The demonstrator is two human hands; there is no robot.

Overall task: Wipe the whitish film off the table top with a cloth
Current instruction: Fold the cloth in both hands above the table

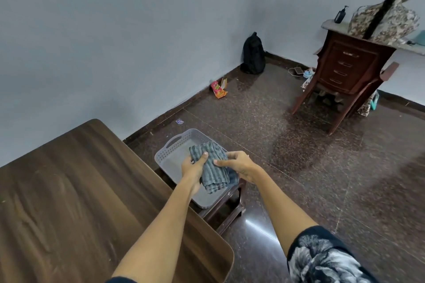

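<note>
A folded grey striped cloth [215, 171] is held over a shallow grey plastic basket [174, 156] to the right of the table. My left hand [194, 167] grips the cloth's left side, thumb on top. My right hand [236, 165] grips its right side, with the thumb pressed on the fabric. The dark wooden table top [80, 202] fills the lower left and shows pale whitish streaks across its surface.
The basket rests on a small dark stool [232, 204] beside the table's right edge. A brown plastic chair [345, 80] stands at the back right on the dark speckled floor. A black backpack [253, 55] leans in the corner, and snack wrappers [218, 88] lie by the wall.
</note>
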